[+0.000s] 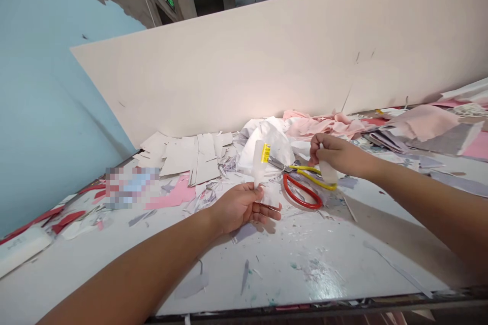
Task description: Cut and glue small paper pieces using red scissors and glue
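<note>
My left hand [244, 208] lies palm up on the white table [297, 264], with thumb and fingers pinching a small white paper strip [259, 165] that bears a yellow label and stands upright. My right hand [335, 155] is curled closed round a small white piece of paper [328, 172] that hangs below the fist. Between and just behind the hands lie scissors with a red handle loop [301, 193] and a yellow handle loop [314, 175]. Neither hand touches the scissors.
A crumpled white bag or sheet [267, 144] sits behind the scissors. Pink cloth pieces [328, 124] and grey paper [442, 137] pile at the right; white card pieces [186, 155] and pink scraps [175, 195] at the left. A tall beige board [267, 56] walls the back. Paper shreds litter the table.
</note>
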`<control>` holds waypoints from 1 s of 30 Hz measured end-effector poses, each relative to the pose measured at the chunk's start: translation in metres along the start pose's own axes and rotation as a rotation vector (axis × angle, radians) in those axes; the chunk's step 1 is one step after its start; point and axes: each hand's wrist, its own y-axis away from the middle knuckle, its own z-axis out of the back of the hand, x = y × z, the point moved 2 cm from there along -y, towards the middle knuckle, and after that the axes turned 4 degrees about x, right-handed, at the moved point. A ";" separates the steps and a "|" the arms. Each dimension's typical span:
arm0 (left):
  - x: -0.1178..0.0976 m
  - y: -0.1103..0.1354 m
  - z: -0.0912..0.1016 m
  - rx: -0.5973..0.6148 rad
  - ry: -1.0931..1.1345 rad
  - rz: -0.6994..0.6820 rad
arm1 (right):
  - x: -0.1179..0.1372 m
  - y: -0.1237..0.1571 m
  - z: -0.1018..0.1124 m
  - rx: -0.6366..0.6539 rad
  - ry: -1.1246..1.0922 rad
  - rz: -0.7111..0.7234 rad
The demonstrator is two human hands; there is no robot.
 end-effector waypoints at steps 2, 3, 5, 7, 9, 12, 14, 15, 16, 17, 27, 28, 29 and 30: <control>0.000 0.001 -0.001 0.018 -0.009 -0.001 | 0.011 0.001 -0.010 -0.025 -0.087 0.032; 0.001 0.001 -0.001 0.030 -0.016 -0.003 | 0.018 0.002 -0.015 -0.037 -0.167 0.063; 0.001 0.002 -0.001 0.058 -0.040 -0.013 | 0.035 0.005 -0.024 0.013 -0.300 0.123; 0.002 0.002 -0.002 0.075 -0.083 -0.023 | 0.051 0.008 -0.032 0.092 -0.380 0.120; 0.003 0.002 -0.002 0.068 -0.138 -0.028 | 0.063 0.008 -0.039 0.180 -0.469 0.109; 0.004 0.002 0.000 0.018 -0.193 -0.040 | 0.069 0.004 -0.038 0.180 -0.559 0.151; 0.005 0.001 0.002 -0.020 -0.190 -0.049 | 0.065 -0.001 -0.027 0.104 -0.528 0.148; 0.005 0.001 0.004 -0.037 -0.180 -0.051 | 0.060 -0.003 -0.019 0.069 -0.462 0.123; 0.006 0.000 0.005 -0.051 -0.168 -0.050 | 0.055 -0.006 -0.010 0.037 -0.351 0.082; 0.006 0.000 0.006 -0.062 -0.158 -0.049 | 0.049 -0.007 -0.001 -0.002 -0.213 0.032; 0.008 -0.002 0.010 -0.072 -0.122 -0.033 | -0.011 -0.029 0.029 0.025 0.439 -0.225; 0.008 -0.002 0.010 -0.079 -0.117 -0.036 | -0.015 -0.031 0.027 0.023 0.440 -0.223; 0.007 -0.002 0.010 -0.089 -0.112 -0.037 | -0.018 -0.032 0.025 0.008 0.437 -0.216; 0.006 -0.002 0.011 -0.109 -0.105 -0.041 | -0.019 -0.032 0.024 -0.012 0.427 -0.205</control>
